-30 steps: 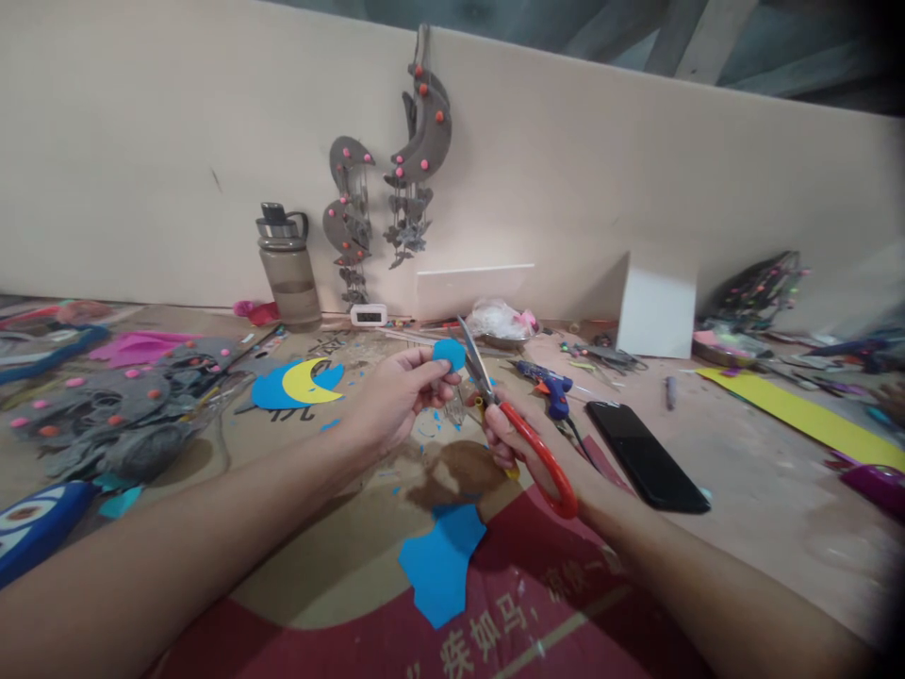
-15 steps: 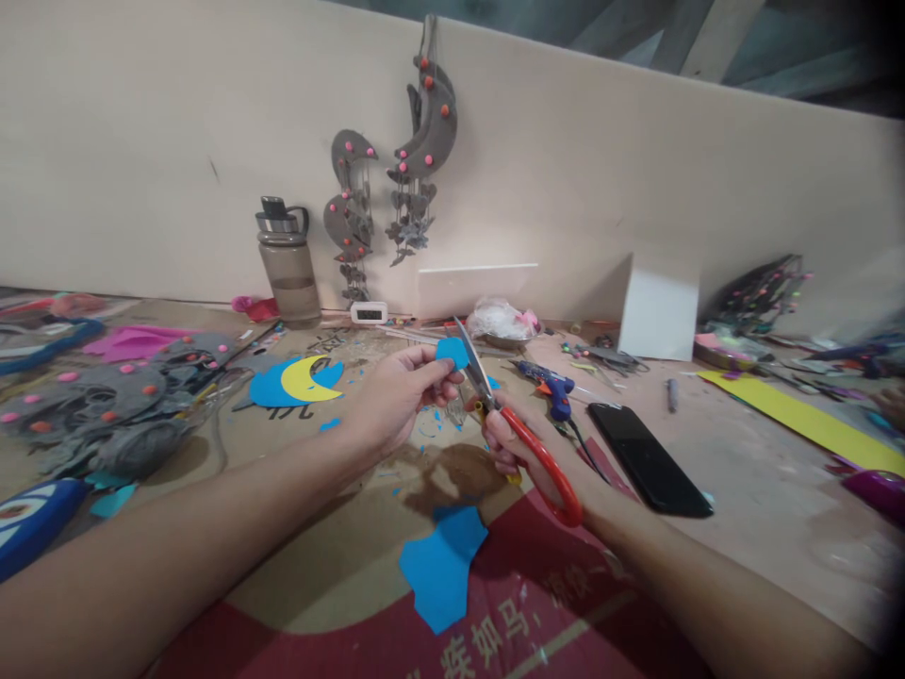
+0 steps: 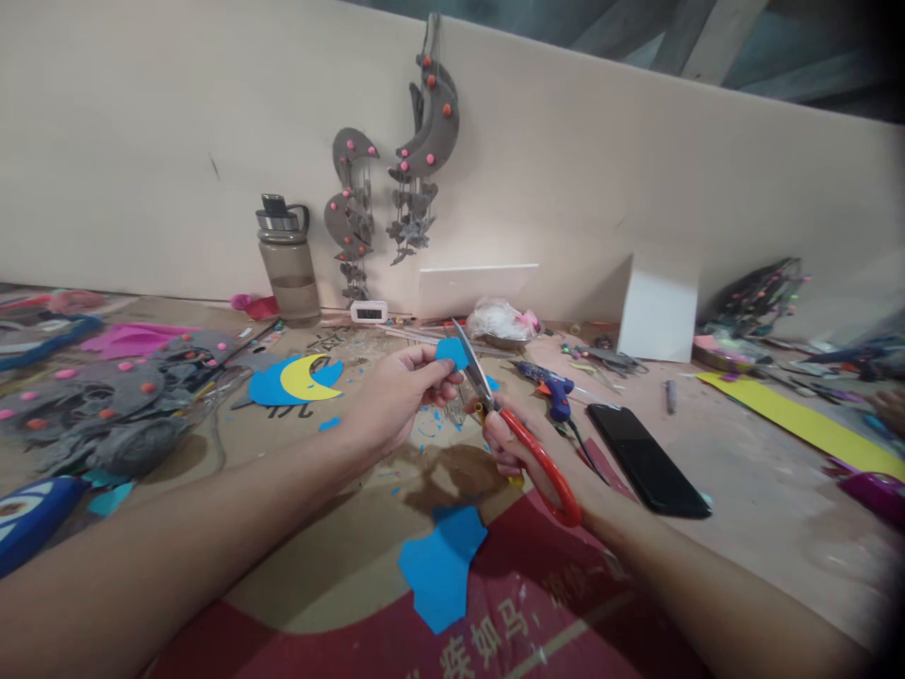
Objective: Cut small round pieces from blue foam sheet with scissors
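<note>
The person's left hand (image 3: pixel 400 396) pinched a small blue foam piece (image 3: pixel 451 352) between thumb and fingertips, holding it up above the cardboard-covered table (image 3: pixel 749 490). The right hand (image 3: pixel 513 443) was closed around the red handles of a pair of scissors (image 3: pixel 505 420), whose blades pointed up and away and met the right edge of the blue piece; whether the blades were slightly parted or closed was hard to tell from this angle. Below the hands, a larger blue foam offcut (image 3: pixel 439 566) lay flat on the table. A black phone (image 3: pixel 647 457) lay just to the right of the scissors, and a blue glue gun (image 3: pixel 548 385) rested beyond it. Farther left lay a blue and yellow moon cutout (image 3: pixel 297 380), with a water bottle (image 3: pixel 287 264) standing against the back wall.
</note>
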Motion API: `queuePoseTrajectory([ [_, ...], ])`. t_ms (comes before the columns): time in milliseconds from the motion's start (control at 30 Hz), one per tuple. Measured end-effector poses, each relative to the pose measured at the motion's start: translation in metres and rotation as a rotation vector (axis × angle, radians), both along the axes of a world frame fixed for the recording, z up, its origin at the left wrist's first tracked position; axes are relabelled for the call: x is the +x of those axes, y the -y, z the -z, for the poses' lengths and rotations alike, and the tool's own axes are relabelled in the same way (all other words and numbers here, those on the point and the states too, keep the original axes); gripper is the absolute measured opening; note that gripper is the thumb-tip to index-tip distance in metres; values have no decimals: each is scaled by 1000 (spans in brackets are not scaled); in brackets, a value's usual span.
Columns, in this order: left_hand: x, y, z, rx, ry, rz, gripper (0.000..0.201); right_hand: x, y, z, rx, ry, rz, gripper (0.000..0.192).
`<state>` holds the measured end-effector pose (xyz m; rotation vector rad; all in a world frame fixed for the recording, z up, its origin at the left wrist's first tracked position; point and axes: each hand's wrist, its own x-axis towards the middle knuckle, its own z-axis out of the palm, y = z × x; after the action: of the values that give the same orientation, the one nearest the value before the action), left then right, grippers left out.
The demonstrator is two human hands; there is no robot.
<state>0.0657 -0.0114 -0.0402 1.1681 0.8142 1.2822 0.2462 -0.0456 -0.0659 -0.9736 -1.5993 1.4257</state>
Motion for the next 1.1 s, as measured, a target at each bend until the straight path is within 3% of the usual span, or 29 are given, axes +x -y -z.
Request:
queuePoseTrajectory([
  [533,1,0,0,11,-27,-47,8,4,-4,8,43,50,-4,36],
  [1100,-1,-2,2,58,-60,-30,10,3,-2,3,31,74,11,35],
])
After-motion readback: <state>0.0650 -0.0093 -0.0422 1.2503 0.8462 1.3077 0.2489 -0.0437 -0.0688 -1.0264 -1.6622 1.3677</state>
